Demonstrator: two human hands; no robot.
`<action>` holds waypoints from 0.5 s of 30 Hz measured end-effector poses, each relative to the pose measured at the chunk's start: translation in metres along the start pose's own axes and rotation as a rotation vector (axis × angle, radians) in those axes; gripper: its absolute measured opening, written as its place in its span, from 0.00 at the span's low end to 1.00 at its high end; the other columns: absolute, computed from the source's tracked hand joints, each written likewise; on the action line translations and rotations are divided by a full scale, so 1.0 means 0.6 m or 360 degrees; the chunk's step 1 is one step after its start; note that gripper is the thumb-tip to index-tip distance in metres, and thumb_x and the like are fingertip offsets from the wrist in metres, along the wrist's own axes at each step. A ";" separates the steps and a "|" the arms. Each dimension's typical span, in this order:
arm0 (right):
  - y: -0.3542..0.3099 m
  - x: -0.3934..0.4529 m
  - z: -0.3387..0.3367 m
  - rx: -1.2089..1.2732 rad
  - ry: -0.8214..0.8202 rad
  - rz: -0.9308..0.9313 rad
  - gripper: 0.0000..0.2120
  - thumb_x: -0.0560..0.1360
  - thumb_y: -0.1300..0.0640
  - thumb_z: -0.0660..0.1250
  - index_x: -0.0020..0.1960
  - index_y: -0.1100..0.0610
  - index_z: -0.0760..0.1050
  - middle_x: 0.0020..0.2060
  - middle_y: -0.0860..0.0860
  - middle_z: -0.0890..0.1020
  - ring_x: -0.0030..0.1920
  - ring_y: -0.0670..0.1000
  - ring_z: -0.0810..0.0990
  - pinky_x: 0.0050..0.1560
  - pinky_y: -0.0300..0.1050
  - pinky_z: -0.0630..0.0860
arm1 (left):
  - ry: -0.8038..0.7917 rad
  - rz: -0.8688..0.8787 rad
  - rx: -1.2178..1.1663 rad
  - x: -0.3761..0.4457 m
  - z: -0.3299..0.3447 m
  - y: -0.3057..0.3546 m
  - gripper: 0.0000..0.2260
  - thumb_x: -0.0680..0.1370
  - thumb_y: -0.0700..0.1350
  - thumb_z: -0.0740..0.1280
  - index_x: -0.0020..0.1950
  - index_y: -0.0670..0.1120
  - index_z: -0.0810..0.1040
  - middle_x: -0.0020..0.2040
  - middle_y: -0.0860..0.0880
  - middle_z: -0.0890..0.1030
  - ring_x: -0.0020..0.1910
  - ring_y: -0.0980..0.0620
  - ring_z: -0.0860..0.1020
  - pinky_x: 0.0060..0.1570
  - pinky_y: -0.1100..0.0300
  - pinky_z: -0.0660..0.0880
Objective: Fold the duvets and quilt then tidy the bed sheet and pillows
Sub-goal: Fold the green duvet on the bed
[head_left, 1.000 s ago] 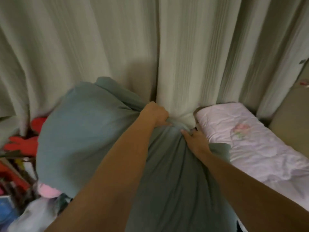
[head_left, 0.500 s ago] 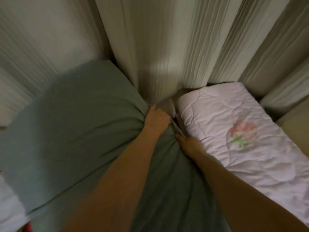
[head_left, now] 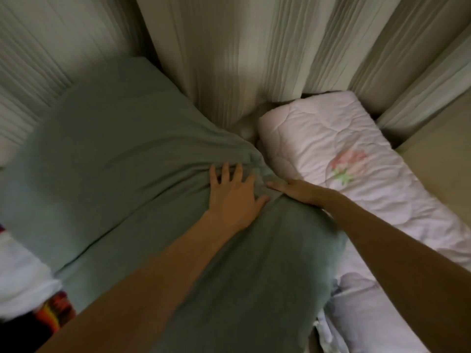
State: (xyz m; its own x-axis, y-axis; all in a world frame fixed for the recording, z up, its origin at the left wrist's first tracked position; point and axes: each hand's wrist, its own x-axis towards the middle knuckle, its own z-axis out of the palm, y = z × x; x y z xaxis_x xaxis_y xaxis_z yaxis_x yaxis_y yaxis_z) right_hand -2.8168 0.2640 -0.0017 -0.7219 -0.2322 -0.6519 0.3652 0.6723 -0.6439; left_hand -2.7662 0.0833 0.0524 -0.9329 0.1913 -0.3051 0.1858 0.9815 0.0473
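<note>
A large grey-green duvet (head_left: pixel 122 159) lies bunched in front of me, filling the left and middle of the view. My left hand (head_left: pixel 233 192) lies flat on it with fingers spread, pressing on a gathered fold at its far right corner. Just to the right, my right hand (head_left: pixel 295 191) rests with fingers straight on the duvet's edge. A folded white quilt (head_left: pixel 339 149) with a pink flower print lies beside the duvet on the right, up against the curtain.
Pale pleated curtains (head_left: pixel 242 47) hang right behind the bedding. White bedding (head_left: pixel 367 314) lies at the lower right. A white cloth (head_left: pixel 23 278) and a colourful item (head_left: pixel 57 308) sit at the lower left. A beige surface (head_left: pixel 443 159) borders the quilt at right.
My left hand let go of the gathered duvet fabric it gripped and now lies flat with spread fingers. The view has tilted down toward the bedding.
</note>
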 end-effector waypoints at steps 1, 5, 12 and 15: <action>0.010 -0.017 -0.004 -0.0014 -0.0083 0.0004 0.42 0.68 0.27 0.62 0.74 0.49 0.64 0.69 0.45 0.70 0.68 0.47 0.69 0.71 0.44 0.60 | -0.0047 -0.0004 -0.0015 -0.008 -0.002 0.009 0.34 0.77 0.68 0.50 0.78 0.52 0.53 0.79 0.46 0.51 0.77 0.42 0.45 0.72 0.38 0.36; 0.058 -0.069 0.014 0.0104 -0.0049 0.0039 0.50 0.60 0.27 0.70 0.75 0.47 0.60 0.70 0.44 0.69 0.66 0.46 0.70 0.70 0.44 0.62 | -0.0099 -0.0036 -0.0075 -0.033 0.012 0.031 0.36 0.75 0.69 0.54 0.78 0.51 0.56 0.78 0.47 0.56 0.78 0.44 0.49 0.71 0.39 0.36; 0.081 -0.060 0.063 -0.0142 0.0307 0.0055 0.62 0.50 0.19 0.66 0.76 0.49 0.57 0.72 0.51 0.66 0.71 0.55 0.66 0.71 0.54 0.63 | 0.0419 0.0020 0.0142 -0.075 0.069 0.032 0.13 0.82 0.46 0.55 0.57 0.49 0.79 0.58 0.47 0.80 0.66 0.50 0.71 0.75 0.46 0.43; 0.087 -0.037 0.057 -0.0246 0.0270 -0.0003 0.61 0.50 0.16 0.61 0.75 0.48 0.59 0.73 0.52 0.66 0.72 0.56 0.64 0.71 0.56 0.63 | 0.0357 0.0030 -0.0192 -0.088 0.060 0.053 0.22 0.79 0.60 0.58 0.69 0.51 0.71 0.70 0.48 0.71 0.74 0.47 0.59 0.74 0.44 0.41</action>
State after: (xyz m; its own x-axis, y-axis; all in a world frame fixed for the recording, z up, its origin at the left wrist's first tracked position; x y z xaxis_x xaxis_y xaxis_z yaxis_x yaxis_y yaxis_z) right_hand -2.7616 0.2803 -0.0345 -0.8158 -0.1208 -0.5656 0.2788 0.7747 -0.5676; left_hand -2.7000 0.1038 0.0359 -0.9773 0.1941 -0.0850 0.1780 0.9696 0.1679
